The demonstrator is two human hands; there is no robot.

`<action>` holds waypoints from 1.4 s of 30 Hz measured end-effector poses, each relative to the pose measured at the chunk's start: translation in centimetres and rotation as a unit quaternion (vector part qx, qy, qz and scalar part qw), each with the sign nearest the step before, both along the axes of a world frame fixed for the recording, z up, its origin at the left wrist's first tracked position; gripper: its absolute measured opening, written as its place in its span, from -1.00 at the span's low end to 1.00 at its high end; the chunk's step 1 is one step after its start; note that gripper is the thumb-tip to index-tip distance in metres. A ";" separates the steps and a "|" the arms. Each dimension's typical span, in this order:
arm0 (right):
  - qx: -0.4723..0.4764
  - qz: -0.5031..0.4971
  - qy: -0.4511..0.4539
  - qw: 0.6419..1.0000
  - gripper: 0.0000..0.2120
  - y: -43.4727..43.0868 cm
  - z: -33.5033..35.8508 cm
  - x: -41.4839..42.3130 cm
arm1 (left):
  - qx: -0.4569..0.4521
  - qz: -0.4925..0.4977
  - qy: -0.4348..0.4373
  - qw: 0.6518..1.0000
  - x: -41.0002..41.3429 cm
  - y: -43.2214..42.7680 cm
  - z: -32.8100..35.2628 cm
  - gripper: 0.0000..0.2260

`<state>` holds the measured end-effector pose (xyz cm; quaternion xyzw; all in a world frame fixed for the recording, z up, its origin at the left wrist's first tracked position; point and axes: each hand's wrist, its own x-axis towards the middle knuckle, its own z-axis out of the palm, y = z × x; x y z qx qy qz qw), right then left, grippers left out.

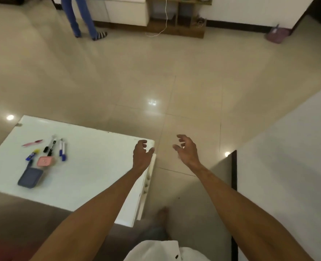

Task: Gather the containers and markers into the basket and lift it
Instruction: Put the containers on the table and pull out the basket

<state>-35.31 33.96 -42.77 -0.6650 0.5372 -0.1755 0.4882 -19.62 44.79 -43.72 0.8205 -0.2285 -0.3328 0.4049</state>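
Note:
On the white table at the lower left lie several markers: two black ones, two blue-capped ones, a pink pen and a small blue and yellow one. A small pink container and a grey-blue container sit just below them. My left hand hovers over the table's far right corner, fingers apart and empty. My right hand is held out over the floor beside the table, also empty with fingers spread. No basket is in view.
Glossy beige floor tiles stretch ahead. A person's legs in jeans and striped socks stand at the far left. A wooden shelf unit lines the back wall. A white surface rises at the right. My bare foot is below.

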 end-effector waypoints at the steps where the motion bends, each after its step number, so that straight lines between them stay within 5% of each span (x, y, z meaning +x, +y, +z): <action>1: 0.000 0.002 0.000 1.000 -0.58 -1.2 -0.1 -0.4 | -0.004 -0.002 -0.001 1.000 -0.2 -1.2 -0.2 -0.64; 11: -0.027 0.082 0.002 0.996 -0.58 -16.1 0.3 6.1 | -0.013 0.083 -0.007 0.996 5.2 -13.1 -1.6 -0.62; 25: -0.045 0.329 -0.018 0.943 -0.59 -31.7 2.3 29.8 | -0.015 0.329 -0.050 0.943 20.1 -22.4 1.1 -0.63; 30: -0.092 0.474 -0.025 0.875 -0.59 -37.1 1.2 39.2 | 0.002 0.445 -0.062 0.893 24.9 -25.7 0.8 -0.62; 42: -0.126 0.763 -0.010 0.634 -0.55 -40.3 2.2 53.5 | 0.045 0.679 -0.029 0.732 24.4 -32.7 1.7 -0.60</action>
